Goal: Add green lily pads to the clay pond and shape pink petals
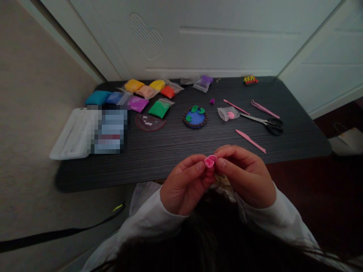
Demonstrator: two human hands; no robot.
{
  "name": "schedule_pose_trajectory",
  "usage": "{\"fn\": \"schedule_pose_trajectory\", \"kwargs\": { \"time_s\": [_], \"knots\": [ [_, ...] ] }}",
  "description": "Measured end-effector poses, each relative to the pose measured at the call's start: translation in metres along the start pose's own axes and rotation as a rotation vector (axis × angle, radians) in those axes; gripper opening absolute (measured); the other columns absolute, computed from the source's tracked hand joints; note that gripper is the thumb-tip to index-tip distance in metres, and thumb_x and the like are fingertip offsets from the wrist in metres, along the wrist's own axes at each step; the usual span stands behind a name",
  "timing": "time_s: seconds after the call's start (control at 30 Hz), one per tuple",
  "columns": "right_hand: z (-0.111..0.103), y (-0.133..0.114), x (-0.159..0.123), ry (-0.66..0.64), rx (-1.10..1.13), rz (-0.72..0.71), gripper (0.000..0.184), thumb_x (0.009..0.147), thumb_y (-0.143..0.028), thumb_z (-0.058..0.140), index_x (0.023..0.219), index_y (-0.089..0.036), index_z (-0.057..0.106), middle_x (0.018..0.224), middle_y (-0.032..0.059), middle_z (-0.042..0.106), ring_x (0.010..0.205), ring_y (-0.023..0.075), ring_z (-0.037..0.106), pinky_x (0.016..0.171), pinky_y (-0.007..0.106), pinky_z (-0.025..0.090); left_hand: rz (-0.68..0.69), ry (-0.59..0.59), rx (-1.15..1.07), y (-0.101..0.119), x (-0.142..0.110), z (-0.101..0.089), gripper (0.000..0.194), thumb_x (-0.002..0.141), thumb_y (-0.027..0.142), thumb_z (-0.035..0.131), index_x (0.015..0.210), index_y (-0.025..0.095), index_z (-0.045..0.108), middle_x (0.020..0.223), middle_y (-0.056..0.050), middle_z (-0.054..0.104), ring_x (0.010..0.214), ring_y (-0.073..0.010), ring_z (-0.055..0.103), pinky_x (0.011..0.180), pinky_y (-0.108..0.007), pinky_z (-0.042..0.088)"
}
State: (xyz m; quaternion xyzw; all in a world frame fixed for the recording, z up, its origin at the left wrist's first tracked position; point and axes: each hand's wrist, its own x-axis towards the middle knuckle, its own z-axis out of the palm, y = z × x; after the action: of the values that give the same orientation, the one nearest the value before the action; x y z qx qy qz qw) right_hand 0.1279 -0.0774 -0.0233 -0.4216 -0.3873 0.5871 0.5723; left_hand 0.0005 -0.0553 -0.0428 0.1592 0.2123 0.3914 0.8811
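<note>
A small pink clay flower (210, 161) with curled petals is pinched between my two hands, near the table's front edge. My left hand (187, 181) grips it from the left with thumb and fingertips. From the right, my right hand (246, 173) presses thumb and forefinger on its petal edge. Beyond the hands lies a round blue clay disc (195, 118) with a brown beaded rim and green leaf shapes. A clear bag with pink clay (231, 115) rests to its right, and a small purple clay piece (212, 101) sits behind.
On the right lie black-handled scissors (266, 121), a pink clay knife (251, 141), a thin pink tool (236, 107) and pink tweezers (265, 108). Colored clay packets, including a green one (160, 108), and a white tray (72, 134) occupy the left. A white door (212, 49) stands behind the table.
</note>
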Motion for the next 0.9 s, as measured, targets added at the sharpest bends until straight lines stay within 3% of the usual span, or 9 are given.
{"fn": "schedule_pose_trajectory", "kwargs": {
  "time_s": [0.43,0.77,0.9],
  "knots": [
    [-0.002,0.003,0.0,-0.001,0.023,0.0,0.006,0.074,-0.019,0.057,0.075,-0.021,0.063,0.069,-0.0022,0.061,0.064,0.0065,0.057,0.06,0.019,0.049,0.003,-0.008,-0.004,0.001,0.001,0.002,0.011,0.075,0.012,0.054,0.078,0.012,0.064,0.068,-0.001,0.062,0.066,-0.0064,0.056,0.063,-0.016,0.047],
    [-0.012,0.005,0.003,-0.085,-0.126,-0.086,0.022,0.07,-0.016,0.062,0.09,-0.024,0.061,0.067,-0.0029,0.06,0.063,0.0079,0.058,0.057,0.02,0.05,-0.111,-0.019,-0.054,0.001,0.0,0.001,0.01,0.075,0.012,0.054,0.079,0.01,0.063,0.071,-0.002,0.062,0.065,-0.0052,0.056,0.063,-0.015,0.047],
    [-0.015,0.003,0.005,-0.121,-0.203,-0.148,0.018,0.07,-0.014,0.062,0.085,-0.024,0.064,0.071,-0.0012,0.059,0.066,0.0092,0.057,0.058,0.022,0.051,-0.126,-0.003,-0.058,0.002,0.0,0.002,0.008,0.074,0.012,0.056,0.078,0.01,0.063,0.069,-0.002,0.061,0.063,-0.0056,0.056,0.06,-0.016,0.047]
  ]
}}
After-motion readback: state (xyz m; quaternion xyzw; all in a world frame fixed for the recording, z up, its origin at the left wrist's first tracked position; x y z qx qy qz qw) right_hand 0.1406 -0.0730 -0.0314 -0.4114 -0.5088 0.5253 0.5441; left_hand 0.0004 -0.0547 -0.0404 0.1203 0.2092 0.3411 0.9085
